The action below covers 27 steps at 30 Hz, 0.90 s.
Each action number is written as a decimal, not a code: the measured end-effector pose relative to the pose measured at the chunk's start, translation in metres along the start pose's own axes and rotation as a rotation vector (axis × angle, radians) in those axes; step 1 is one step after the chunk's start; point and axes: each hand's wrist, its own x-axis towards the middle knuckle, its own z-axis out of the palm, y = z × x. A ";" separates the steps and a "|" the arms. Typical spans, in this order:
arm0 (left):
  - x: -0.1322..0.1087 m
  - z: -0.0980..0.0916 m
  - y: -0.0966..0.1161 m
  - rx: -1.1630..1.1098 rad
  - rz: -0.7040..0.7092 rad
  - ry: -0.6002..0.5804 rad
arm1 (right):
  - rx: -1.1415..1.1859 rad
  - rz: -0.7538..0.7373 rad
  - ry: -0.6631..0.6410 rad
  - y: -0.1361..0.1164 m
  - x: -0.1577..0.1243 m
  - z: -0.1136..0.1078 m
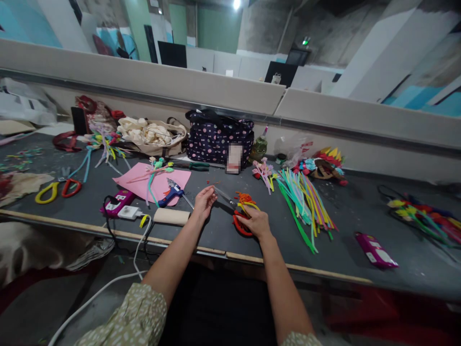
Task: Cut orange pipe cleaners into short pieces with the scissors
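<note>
Over the table's front middle, my right hand [258, 222] is closed on a pair of scissors [244, 226] with one red and one yellow handle. The blades point up and left, toward my left hand [205, 201]. That hand is closed, its fingertips pinched together close to the blade tips. Whatever lies in the pinch is too small to make out. Just beyond the scissors sits a small heap of orange clippings [245, 197]. A few tiny red bits are scattered on the table past my left fingertips.
Bundled fuzzy stems [306, 202] lie right of my hands, a purple packet [376, 250] farther right. To the left are a cardboard tube [172, 216], a blue glue gun [170, 194], pink paper [139, 175] and other scissors [74, 187]. A dotted bag [212, 137] stands behind.
</note>
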 end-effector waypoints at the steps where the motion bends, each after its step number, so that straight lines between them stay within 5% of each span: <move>1: 0.000 0.001 0.000 -0.002 -0.002 0.001 | 0.001 0.000 -0.001 -0.001 0.000 0.000; 27: -0.001 0.002 0.002 -0.019 -0.019 0.012 | -0.010 -0.007 -0.035 -0.002 0.000 0.000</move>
